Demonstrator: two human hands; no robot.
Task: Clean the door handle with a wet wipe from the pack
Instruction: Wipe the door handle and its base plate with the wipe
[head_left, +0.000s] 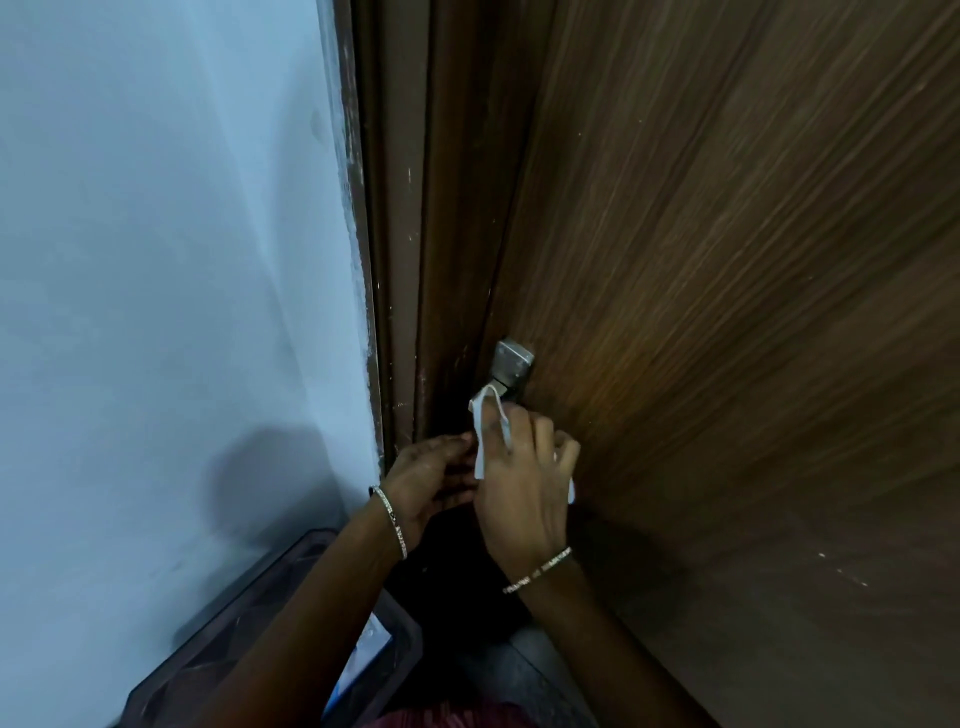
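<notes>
Head view: my right hand (524, 483) clamps the wipe (488, 415) against the metal handle (511, 364) at frame centre, on the door (727, 312); my left hand (431, 483), fingers loosely apart, sits just beside it, gripping nothing visible.

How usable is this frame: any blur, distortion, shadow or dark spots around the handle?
Head view: dim and soft overall; wide-angle bend slants the door and frame; a shadow falls on the wall lower left; the handle is lit but the right hand and wipe cover its lower part; the floor is nearly black.
</notes>
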